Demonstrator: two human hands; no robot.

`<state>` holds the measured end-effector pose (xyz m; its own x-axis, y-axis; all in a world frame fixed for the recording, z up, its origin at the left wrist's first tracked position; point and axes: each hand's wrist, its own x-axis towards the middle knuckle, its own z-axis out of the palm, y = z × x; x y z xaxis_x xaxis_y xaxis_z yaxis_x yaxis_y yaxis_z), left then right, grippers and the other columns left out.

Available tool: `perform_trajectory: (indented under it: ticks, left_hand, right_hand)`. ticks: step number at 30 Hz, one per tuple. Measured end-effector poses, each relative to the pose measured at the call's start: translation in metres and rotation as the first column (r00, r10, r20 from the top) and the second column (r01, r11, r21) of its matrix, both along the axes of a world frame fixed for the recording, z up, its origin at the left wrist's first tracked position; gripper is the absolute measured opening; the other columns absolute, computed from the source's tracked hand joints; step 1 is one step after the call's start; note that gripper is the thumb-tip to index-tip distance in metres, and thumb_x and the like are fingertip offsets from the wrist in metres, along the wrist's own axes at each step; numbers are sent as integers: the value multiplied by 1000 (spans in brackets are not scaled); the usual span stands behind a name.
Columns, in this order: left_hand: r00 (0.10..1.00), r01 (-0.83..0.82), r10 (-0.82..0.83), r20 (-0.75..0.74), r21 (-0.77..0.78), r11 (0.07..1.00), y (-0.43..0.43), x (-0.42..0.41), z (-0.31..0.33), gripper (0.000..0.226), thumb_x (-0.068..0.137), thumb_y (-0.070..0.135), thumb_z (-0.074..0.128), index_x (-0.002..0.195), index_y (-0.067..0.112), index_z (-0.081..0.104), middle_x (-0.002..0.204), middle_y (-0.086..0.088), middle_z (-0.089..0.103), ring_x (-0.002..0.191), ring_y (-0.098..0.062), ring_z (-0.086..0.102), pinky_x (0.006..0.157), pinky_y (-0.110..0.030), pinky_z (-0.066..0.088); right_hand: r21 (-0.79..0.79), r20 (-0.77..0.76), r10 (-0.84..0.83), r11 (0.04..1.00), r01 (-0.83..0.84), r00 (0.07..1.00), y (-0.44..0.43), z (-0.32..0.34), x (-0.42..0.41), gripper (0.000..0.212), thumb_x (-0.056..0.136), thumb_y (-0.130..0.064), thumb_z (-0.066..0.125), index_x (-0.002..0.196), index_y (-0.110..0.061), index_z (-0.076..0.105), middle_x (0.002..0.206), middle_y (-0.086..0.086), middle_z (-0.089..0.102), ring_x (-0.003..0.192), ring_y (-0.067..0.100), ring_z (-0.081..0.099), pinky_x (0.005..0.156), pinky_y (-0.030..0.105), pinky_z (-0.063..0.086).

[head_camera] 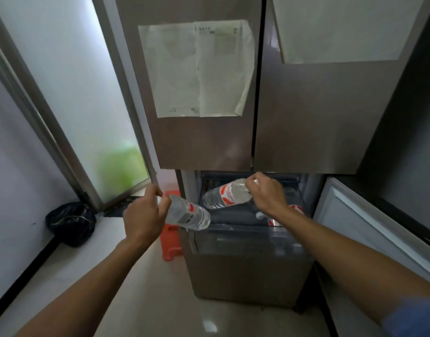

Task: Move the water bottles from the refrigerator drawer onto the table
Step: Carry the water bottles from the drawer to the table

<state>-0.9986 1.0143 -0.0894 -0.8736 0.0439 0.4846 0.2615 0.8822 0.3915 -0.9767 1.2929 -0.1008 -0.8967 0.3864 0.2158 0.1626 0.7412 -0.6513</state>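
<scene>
Both hands are occupied, each closed around the neck end of a clear plastic water bottle with a red and white label.

Left hand [142, 216]: fingers wrapped tight about the cap end of the left bottle [188, 212]. The bottle lies close to horizontal, base pointing right, held in the air just outside the left front corner of the open refrigerator drawer [248, 242]. Its base overlaps the drawer's front left edge from this angle; whether it touches cannot be told.

Right hand [266, 192]: fingers curled and clamped on the cap end of the right bottle [227, 194]. This bottle is tilted, base down and to the left, neck up toward the hand, and sits above the drawer interior, clear of the drawer's front wall.

Drawer: pulled out below the two closed upper refrigerator doors [204, 132]. At least one more bottle remains inside [294, 210], lying low at the right beneath the right wrist, white cap and red label partly visible; the forearm hides the rest.

Surroundings: papers [197, 69] are fixed to the left door. An orange stool [170, 242] stands on the floor just left of the drawer. A black bag [71, 223] rests on the floor near the window frame. No table is in view.
</scene>
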Motion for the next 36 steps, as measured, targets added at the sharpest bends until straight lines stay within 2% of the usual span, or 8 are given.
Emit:
perform_trajectory:
  ticks: [5, 10, 15, 17, 21, 25, 30, 36]
  left_hand:
    - [992, -112, 115, 55, -59, 992, -50, 69, -15, 25, 95, 39, 47, 92, 16, 55, 68, -10, 63, 61, -30, 58, 52, -35, 44]
    - [958, -209, 239, 160, -184, 960, -118, 138, -36, 27, 94, 44, 44, 94, 20, 56, 81, -6, 67, 69, -24, 59, 56, -33, 48]
    - [887, -384, 421, 188, -207, 900, -206, 220, -45, 27, 95, 46, 43, 93, 21, 55, 79, -1, 67, 66, -18, 59, 56, -30, 46]
    - [850, -454, 490, 195, -199, 868, -246, 254, -48, 26, 94, 46, 45, 92, 22, 55, 75, 0, 65, 64, -18, 59, 54, -29, 43]
    - [752, -596, 630, 197, -205, 776, -329, 327, -53, 24, 94, 47, 46, 89, 24, 53, 69, 4, 58, 62, -16, 56, 53, -29, 38]
    - [673, -670, 709, 209, -233, 705, -423, 399, -55, 23, 94, 48, 45, 84, 28, 49, 71, 4, 61, 62, -15, 57, 57, -32, 48]
    - [557, -735, 806, 202, -332, 591, -527, 478, -44, 22, 95, 48, 42, 89, 28, 49, 68, 10, 52, 57, -11, 49, 53, -28, 34]
    - [395, -846, 891, 223, -291, 447, -625, 564, -45, 24, 94, 49, 41, 85, 28, 46, 67, 7, 56, 61, -14, 55, 54, -30, 40]
  right_hand:
    - [201, 30, 164, 965, -166, 986, -44, 7, 29, 35, 98, -43, 40, 106, -14, 58, 89, 8, 64, 73, 24, 54, 57, 29, 35]
    - [350, 51, 420, 842, -410, 906, -128, -6, 49, 35, 97, -50, 38, 98, -19, 54, 82, 2, 61, 65, 17, 54, 53, 24, 33]
    - [433, 107, 664, 639, -636, 740, -242, -20, 72, 43, 91, -55, 40, 105, -19, 60, 86, 7, 67, 73, 24, 60, 69, 37, 50]
    - [484, 137, 735, 535, -693, 664, -292, -20, 84, 44, 91, -55, 41, 108, -19, 60, 94, 11, 69, 82, 30, 63, 70, 36, 47]
    - [550, 173, 834, 359, -754, 523, -399, -18, 121, 43, 94, -52, 41, 109, -16, 58, 97, 12, 69, 88, 32, 63, 65, 34, 33]
    - [516, 145, 901, 283, -808, 409, -512, -22, 167, 40, 95, -53, 41, 104, -18, 57, 93, 3, 68, 73, 20, 57, 63, 29, 38]
    - [511, 143, 947, 180, -840, 289, -649, -29, 222, 40, 95, -57, 39, 103, -20, 53, 85, -4, 62, 68, 13, 54, 55, 23, 37]
    - [517, 130, 980, 64, -853, 153, -792, -25, 275, 47, 95, -64, 34, 104, -21, 52, 84, -3, 66, 67, 13, 60, 59, 23, 44]
